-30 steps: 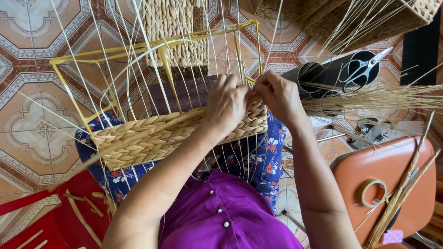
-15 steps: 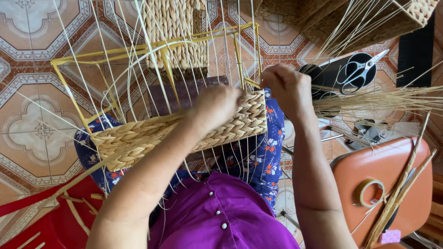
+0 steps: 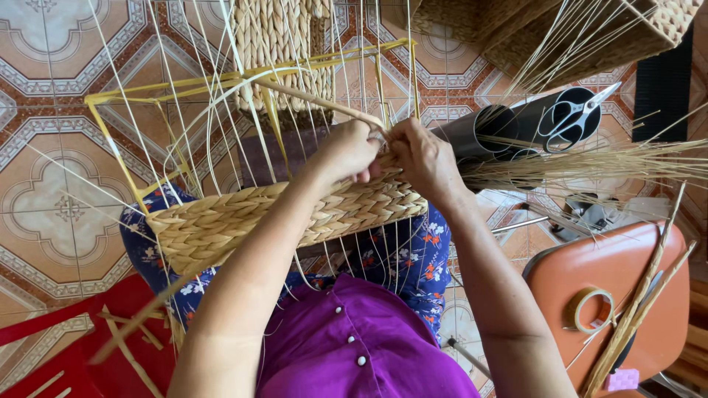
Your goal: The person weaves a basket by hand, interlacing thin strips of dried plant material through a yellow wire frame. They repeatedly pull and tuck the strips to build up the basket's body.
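Observation:
A half-woven straw basket (image 3: 221, 225) on a yellow wire frame (image 3: 118, 155) rests on my lap, its braided band running from lower left to the middle. My left hand (image 3: 346, 151) and my right hand (image 3: 424, 158) meet at the band's right upper edge, both pinching a pale straw strand (image 3: 310, 96) that arcs up and left over the frame. Thin white uprights fan up out of the weave all around my hands.
Black tubes (image 3: 516, 121) with scissors (image 3: 582, 114) on top lie right of my hands, a bundle of loose straw (image 3: 590, 166) across them. An orange stool (image 3: 612, 295) holds a tape roll (image 3: 594, 309). Finished woven baskets (image 3: 276, 44) stand behind. A red stool (image 3: 66, 346) is at lower left.
My hands have shifted left along the basket's upper edge and come closer together; the left hand has lifted off the braided band to grip the strand.

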